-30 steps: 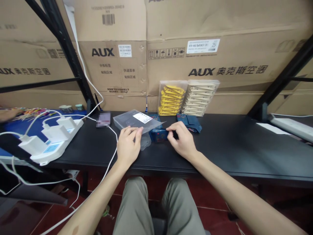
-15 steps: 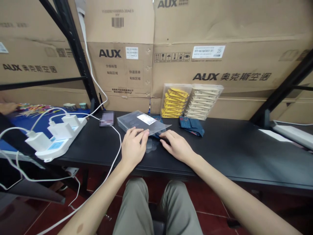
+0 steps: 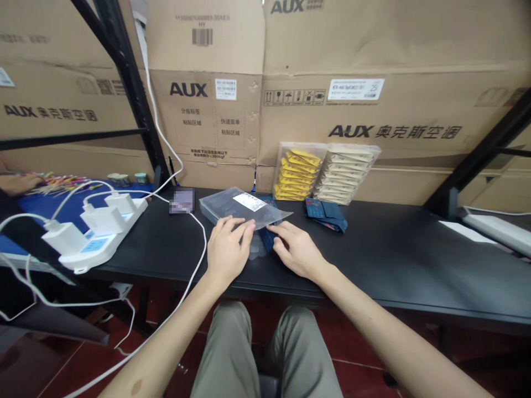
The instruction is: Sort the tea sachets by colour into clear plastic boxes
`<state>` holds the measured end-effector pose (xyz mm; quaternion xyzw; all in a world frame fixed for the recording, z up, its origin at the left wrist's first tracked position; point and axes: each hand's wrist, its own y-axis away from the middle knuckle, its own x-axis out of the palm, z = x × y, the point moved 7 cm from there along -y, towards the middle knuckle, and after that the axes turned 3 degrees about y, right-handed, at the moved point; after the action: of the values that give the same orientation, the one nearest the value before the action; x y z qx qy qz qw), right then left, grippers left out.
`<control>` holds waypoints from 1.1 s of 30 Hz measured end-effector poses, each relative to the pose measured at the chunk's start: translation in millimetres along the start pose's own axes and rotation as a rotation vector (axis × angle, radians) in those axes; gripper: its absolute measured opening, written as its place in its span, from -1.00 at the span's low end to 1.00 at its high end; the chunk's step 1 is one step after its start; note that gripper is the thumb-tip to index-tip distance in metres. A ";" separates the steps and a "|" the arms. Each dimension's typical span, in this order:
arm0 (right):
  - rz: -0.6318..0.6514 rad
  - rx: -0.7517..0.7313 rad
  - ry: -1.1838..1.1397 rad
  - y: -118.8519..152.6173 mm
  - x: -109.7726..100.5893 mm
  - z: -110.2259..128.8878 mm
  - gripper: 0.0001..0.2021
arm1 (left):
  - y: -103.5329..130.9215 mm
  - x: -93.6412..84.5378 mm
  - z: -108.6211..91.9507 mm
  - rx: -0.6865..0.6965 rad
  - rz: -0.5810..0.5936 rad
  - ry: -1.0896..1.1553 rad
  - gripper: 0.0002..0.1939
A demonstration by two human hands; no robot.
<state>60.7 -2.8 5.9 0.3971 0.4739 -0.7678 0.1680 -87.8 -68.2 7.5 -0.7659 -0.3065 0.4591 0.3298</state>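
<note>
A clear plastic box with a white label lies on the black table, its flap end turned to the right. My left hand grips its near edge with bent fingers. At the open end, my right hand has its index finger stretched to the flap, with the thumb apart below. A dark blue packet is partly visible between my hands, under the flap; how far it reaches inside is hidden. Clear plastic also shows on the table beside my left fingers.
Several dark blue packets lie to the right. Behind them stand clear boxes of yellow packets and cream packets. A white power strip and its cable are on the left. Another person's hand is at the far left.
My right index finger has straightened and moved slightly left toward the flap. More of the blue packet shows beside it. My left hand keeps its place on the box.
</note>
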 end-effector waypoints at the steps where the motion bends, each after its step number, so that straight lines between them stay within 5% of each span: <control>1: 0.022 -0.020 -0.024 -0.3 2.0 1.0 -0.63 | -0.1 -0.1 0.0 0.001 -0.002 0.000 -0.65; 13: 0.255 0.016 0.082 -0.7 22.1 -3.0 -0.60 | 0.3 -0.4 -0.2 0.023 -0.023 -0.009 -0.65; 22: 0.254 -0.058 0.232 -13.0 32.4 11.5 -0.80 | -0.1 0.6 -0.2 0.032 -0.018 -0.023 -0.65; 29: 0.339 -0.095 0.388 -29.5 44.1 14.7 -0.52 | -0.3 -0.1 -1.2 0.046 -0.023 -0.025 -0.66; 33: 0.387 -0.075 0.443 -41.2 48.4 15.0 -0.59 | -0.8 -0.1 -2.1 0.050 -0.025 -0.029 -0.66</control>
<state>-2.6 10.4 -3.3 0.6316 0.4426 -0.5978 0.2186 -86.1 -68.3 8.9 -0.7467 -0.3092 0.4736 0.3500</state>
